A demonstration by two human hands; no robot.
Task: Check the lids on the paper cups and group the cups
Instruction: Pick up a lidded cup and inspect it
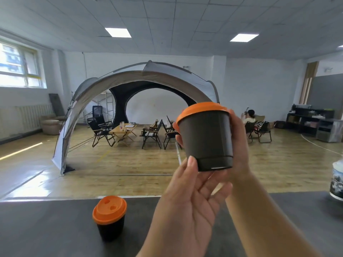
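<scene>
With left hand (187, 204), palm turned inward, pinches base of raised cup (207, 140); clasps its side with right hand (239, 145).

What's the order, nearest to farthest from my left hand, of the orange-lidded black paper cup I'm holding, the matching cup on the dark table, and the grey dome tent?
1. Held orange-lidded black paper cup, touching the left hand.
2. Matching cup on the dark table, lower left.
3. Grey dome tent, far across the room.
</scene>
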